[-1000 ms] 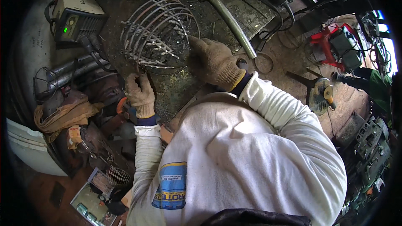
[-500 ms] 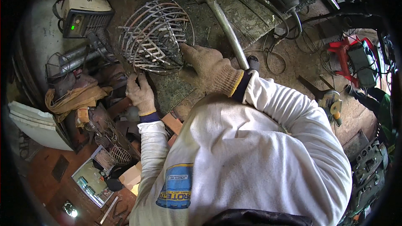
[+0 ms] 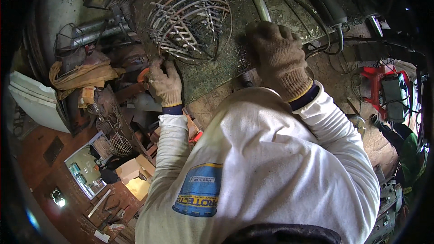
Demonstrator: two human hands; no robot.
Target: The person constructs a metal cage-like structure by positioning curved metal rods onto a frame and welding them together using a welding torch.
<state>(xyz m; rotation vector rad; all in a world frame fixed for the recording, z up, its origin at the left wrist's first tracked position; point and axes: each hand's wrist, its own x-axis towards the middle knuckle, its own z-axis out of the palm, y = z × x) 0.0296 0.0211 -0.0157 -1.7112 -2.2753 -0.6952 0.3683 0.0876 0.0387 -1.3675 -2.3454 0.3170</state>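
Two gloved hands: our left hand [image 3: 165,83] pinches the wire cage's [image 3: 190,22] lower rim on the surface [image 3: 217,70]; our right hand [image 3: 278,56] lies knuckles-up, grip hidden. We should brace firmly.

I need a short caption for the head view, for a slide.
Gloved left hand touches wire cage; gloved right hand rests on workbench.

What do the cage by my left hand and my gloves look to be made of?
Wire cage: bare grey metal rod, dull and unpainted, likely steel. Gloves on the left hand and right hand: beige knitted fabric, probably cotton, soiled, with ribbed cuffs.
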